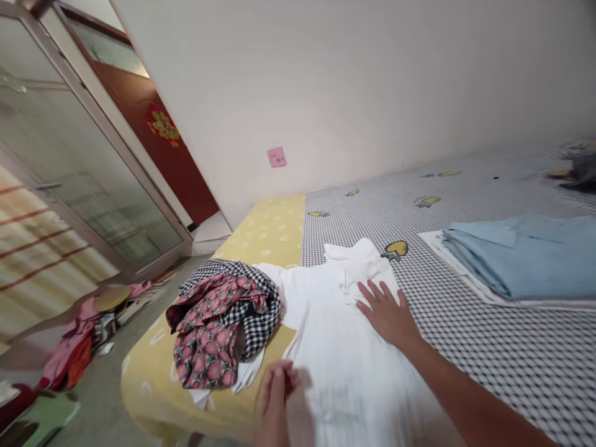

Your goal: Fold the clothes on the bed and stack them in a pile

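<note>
A white shirt (335,347) lies spread on the bed, its collar toward the wall. My right hand (385,310) rests flat on it just below the collar, fingers stretched out and apart. My left hand (274,403) is at the shirt's near left edge, fingers bunched together as if pinching the fabric; what they grip is blurred. A crumpled heap of red floral and black-and-white checked cloth (223,323) sits left of the shirt.
The bed has a checked sheet (488,335) with heart prints and a yellow section (261,236). Folded light-blue cloth (526,254) lies on a white piece at right. Clothes and clutter (74,347) cover the floor left, beside a glass door (69,186).
</note>
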The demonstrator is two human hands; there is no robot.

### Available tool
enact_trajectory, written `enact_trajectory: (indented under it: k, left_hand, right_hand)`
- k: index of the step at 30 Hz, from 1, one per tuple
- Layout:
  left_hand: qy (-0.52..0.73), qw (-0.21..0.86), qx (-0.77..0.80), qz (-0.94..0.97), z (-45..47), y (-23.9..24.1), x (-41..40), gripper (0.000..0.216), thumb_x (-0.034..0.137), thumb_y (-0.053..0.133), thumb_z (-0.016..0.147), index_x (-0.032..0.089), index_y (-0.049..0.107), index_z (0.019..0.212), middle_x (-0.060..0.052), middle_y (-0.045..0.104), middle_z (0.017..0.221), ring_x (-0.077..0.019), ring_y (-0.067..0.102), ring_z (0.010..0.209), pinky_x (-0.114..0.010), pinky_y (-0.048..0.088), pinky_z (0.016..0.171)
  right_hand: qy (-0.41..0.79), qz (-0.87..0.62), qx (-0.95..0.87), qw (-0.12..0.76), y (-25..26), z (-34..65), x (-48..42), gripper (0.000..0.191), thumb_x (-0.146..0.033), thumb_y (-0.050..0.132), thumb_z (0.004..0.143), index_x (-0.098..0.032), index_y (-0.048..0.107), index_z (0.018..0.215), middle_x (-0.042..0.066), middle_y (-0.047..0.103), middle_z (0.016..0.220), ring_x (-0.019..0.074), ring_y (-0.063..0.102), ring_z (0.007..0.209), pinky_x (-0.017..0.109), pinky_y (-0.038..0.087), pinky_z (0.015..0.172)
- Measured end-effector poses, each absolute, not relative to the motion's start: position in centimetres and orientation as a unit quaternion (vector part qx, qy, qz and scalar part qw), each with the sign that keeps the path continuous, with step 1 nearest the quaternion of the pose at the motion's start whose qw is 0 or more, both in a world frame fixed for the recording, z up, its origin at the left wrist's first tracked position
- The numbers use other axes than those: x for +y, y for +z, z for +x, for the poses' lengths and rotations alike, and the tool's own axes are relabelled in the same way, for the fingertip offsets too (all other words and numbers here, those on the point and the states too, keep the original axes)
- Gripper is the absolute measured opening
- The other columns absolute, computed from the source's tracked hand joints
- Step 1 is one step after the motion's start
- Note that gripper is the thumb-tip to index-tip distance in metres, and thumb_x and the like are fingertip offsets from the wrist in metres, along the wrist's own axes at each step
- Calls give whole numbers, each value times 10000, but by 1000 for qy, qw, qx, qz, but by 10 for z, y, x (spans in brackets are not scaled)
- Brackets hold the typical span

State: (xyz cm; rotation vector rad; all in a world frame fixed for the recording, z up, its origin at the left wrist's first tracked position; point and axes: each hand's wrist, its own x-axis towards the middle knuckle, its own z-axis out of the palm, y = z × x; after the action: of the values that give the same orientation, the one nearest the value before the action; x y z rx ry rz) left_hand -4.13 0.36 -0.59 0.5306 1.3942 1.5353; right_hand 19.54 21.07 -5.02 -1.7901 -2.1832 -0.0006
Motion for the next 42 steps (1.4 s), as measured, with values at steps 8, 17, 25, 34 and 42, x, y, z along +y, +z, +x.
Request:
enact_trajectory:
  k: [8, 17, 25, 34, 42]
  left_hand:
    - [574, 340, 695, 267, -61, 20, 141, 261, 179, 555, 780, 131, 681, 1003, -55, 691, 804, -119, 630, 661, -255, 508, 667]
    - [416, 122, 826, 359, -66, 17, 173, 530, 252, 794, 681, 133, 627, 1169, -238, 631, 1305, -372, 556, 1264, -415, 429, 978]
    - [323, 72, 846, 418, -65, 29, 175, 190, 263, 601, 861, 134, 681, 975, -157, 737, 953, -292, 686, 869, -343, 448, 745]
    - [303, -3, 755, 582, 20, 72, 184, 214, 205, 475, 952, 220, 669, 1042, -64, 667, 1075, -194, 615, 957, -275, 384, 760]
    - [276, 48, 721, 633, 68, 40, 194, 247, 208, 437, 967, 202, 678, 1020, -71, 655, 1037, -180, 621, 860, -279, 382, 706]
  right_hand:
    - [-7, -627, -758, 182, -52, 194, 209, 580, -510, 283, 1000, -324, 361, 1543, 27, 402, 1595, 318, 290, 1486, 617, 179, 1184]
    - [-20, -627, -755, 191, -50, 194, 208, 563, -496, 310, 1003, -321, 387, 1532, 36, 428, 1577, 328, 321, 1472, 624, 192, 1176]
    - [-15, -623, -754, 206, -47, 192, 207, 550, -472, 350, 1004, -315, 390, 1530, 18, 398, 1591, 325, 301, 1482, 626, 184, 1183]
    - [1, -616, -749, 243, -46, 190, 207, 533, -450, 396, 992, -332, 424, 1510, 44, 429, 1572, 330, 301, 1484, 631, 170, 1187]
    - [25, -615, -748, 248, -37, 190, 205, 534, -449, 434, 984, -327, 434, 1504, 42, 423, 1575, 332, 292, 1490, 636, 175, 1185]
